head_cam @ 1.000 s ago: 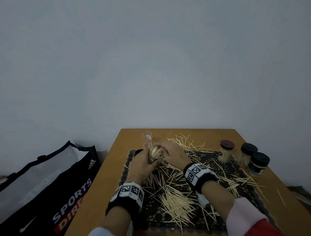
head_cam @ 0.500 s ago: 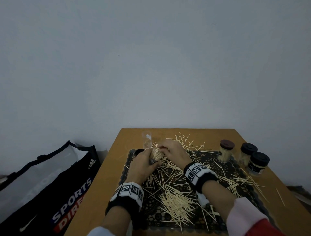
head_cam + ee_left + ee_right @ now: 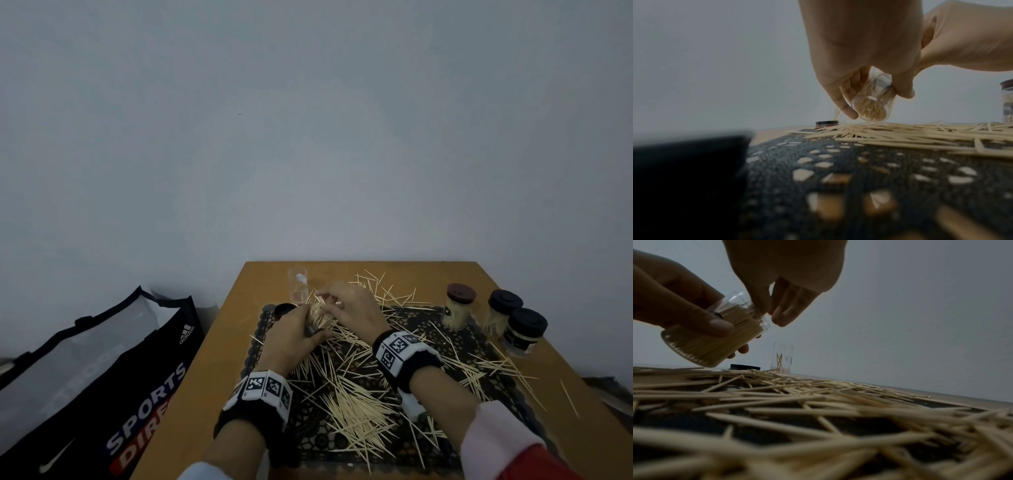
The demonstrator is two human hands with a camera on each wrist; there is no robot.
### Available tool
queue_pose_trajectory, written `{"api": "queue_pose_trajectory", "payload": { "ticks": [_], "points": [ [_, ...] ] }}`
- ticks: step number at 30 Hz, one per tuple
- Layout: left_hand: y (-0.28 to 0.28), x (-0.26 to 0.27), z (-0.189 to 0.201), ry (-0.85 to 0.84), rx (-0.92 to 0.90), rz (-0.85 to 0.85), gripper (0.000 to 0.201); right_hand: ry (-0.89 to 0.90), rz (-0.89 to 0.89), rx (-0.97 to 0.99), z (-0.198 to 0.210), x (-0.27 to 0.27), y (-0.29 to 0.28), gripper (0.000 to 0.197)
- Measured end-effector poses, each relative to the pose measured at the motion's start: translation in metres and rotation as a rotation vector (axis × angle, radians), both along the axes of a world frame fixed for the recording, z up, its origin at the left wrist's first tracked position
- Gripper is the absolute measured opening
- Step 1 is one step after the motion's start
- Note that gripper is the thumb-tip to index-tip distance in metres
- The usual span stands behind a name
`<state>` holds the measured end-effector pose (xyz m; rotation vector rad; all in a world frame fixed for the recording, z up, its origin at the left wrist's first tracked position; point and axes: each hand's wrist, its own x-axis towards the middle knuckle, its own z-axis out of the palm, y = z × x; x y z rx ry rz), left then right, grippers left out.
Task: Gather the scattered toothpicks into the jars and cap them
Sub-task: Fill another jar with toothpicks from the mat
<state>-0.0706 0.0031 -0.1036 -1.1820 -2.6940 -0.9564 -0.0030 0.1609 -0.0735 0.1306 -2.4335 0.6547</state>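
Scattered toothpicks (image 3: 356,404) cover the black mat (image 3: 308,442) just behind both wrists. The left hand (image 3: 291,339) grips a tilted clear jar (image 3: 715,337); only the right wrist view shows it packed full. The right hand (image 3: 352,308) hovers at its mouth, fingers (image 3: 789,311) loosely curled; any toothpicks pinched are hidden. Beyond stand a nearly empty jar (image 3: 782,358) and a loose black lid (image 3: 745,367).

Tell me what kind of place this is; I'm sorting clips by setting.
Probably a plain room in a home, though that is a guess: a small wooden table pushed against a bare grey wall, a black lace mat on it, and a sports shop carrier bag on the floor beside it.
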Motion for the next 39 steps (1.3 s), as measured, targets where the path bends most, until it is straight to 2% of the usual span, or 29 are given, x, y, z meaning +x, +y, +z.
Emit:
{"api": "queue_pose_trajectory", "payload": {
  "ticks": [3, 7, 10, 12, 15, 20, 25, 30, 33, 36, 39],
  "points": [
    [-0.002, 0.004, 0.006, 0.041, 0.022, 0.059, 0.040, -0.010, -0.008, 0.015, 0.003, 0.000, -0.004, 0.023],
    [-0.003, 0.004, 0.005, 0.061, 0.064, 0.069, 0.050, -0.241, 0.041, -0.068, 0.001, 0.002, -0.005, 0.054],
    [-0.003, 0.004, 0.003, 0.038, 0.080, 0.052, 0.066, -0.239, 0.054, -0.035, -0.001, 0.001, -0.006, 0.049],
    [-0.004, 0.004, 0.002, 0.040, 0.070, 0.069, 0.077, -0.158, 0.037, 0.049, 0.000, 0.001, -0.006, 0.046],
    [-0.005, 0.003, 0.000, 0.065, 0.037, 0.085, 0.084, -0.142, 0.060, -0.036, 0.003, 0.003, -0.005, 0.039],
    [-0.005, 0.003, 0.001, 0.104, 0.009, 0.094, 0.078, -0.169, 0.104, -0.027, 0.000, 0.000, -0.006, 0.042],
    [-0.006, 0.001, 0.000, 0.150, 0.025, 0.126, 0.060, -0.217, 0.115, -0.077, 0.002, 0.000, -0.007, 0.055],
    [-0.007, -0.001, -0.001, 0.203, 0.067, 0.171, 0.048, -0.290, 0.067, -0.147, 0.003, 0.002, -0.010, 0.054],
    [-0.006, -0.004, -0.004, 0.218, 0.051, 0.171, 0.055, -0.272, 0.033, -0.095, 0.001, 0.001, -0.010, 0.047],
    [-0.006, -0.006, -0.006, 0.218, -0.002, 0.193, 0.070, -0.246, 0.003, -0.103, 0.001, 0.000, -0.006, 0.048],
    [-0.006, -0.007, -0.007, 0.215, -0.025, 0.201, 0.076, -0.256, 0.018, -0.080, 0.002, 0.001, -0.008, 0.048]
  ]
}}
